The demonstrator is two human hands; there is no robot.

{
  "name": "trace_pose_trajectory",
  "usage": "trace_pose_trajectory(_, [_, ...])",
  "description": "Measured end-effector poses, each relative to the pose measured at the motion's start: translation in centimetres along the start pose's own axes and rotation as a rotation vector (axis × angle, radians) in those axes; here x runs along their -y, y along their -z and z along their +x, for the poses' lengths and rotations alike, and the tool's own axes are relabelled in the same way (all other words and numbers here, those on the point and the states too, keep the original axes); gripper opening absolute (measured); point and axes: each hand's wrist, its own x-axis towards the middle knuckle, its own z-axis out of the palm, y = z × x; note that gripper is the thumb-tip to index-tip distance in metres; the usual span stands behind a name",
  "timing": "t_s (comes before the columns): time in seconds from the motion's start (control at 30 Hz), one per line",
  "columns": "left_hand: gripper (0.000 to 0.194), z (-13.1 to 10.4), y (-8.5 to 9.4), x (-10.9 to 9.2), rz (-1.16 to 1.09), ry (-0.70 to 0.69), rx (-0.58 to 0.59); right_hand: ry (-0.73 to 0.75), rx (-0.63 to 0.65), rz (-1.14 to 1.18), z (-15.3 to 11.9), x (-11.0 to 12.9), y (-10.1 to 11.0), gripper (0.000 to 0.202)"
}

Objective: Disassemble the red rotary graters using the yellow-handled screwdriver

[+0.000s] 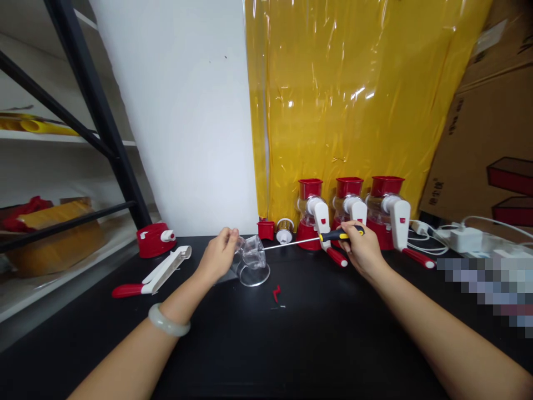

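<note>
My left hand point(220, 253) is closed on the left side of a clear plastic grater body point(254, 261), which lies tilted on the black table. In my right hand point(363, 247) is a screwdriver point(331, 235) with a black and yellow handle, held level. Its long metal shaft points left, and the tip reaches the clear body's right side; whether it touches a screw is too small to tell. In front of the body lie a small red plastic piece point(276, 293) and tiny bits that look like screws or pins point(282, 306).
Three red and white rotary graters point(310, 216) stand at the back right. Near them are a grater drum point(285, 231) and a red pusher point(265, 229). At left lie a red base point(155, 240) and a white crank arm point(166, 272) with red handle. Chargers point(466, 240) with cables sit far right.
</note>
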Motion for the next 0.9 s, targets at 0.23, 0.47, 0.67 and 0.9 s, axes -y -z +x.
trace_pose_trajectory(0.23, [0.054, -0.5, 0.0, -0.6, 0.011, -0.018, -0.014, -0.013, 0.057, -0.043, -0.1, -0.6, 0.3, 0.021])
trace_pose_trajectory(0.47, [0.048, -0.7, 0.0, -1.1, 0.062, -0.027, -0.008, -0.117, 0.237, -0.015, 0.6, 0.5, 1.0, 0.027])
trace_pose_trajectory(0.67, [0.050, -0.7, 0.0, -1.4, 0.079, -0.006, 0.000, -0.220, 0.406, -0.001, 1.3, 0.9, 2.4, 0.029])
trace_pose_trajectory(0.9, [0.049, -0.9, 0.0, -1.6, 0.091, 0.000, 0.002, -0.217, 0.447, 0.044, 1.1, 1.0, 2.2, 0.041])
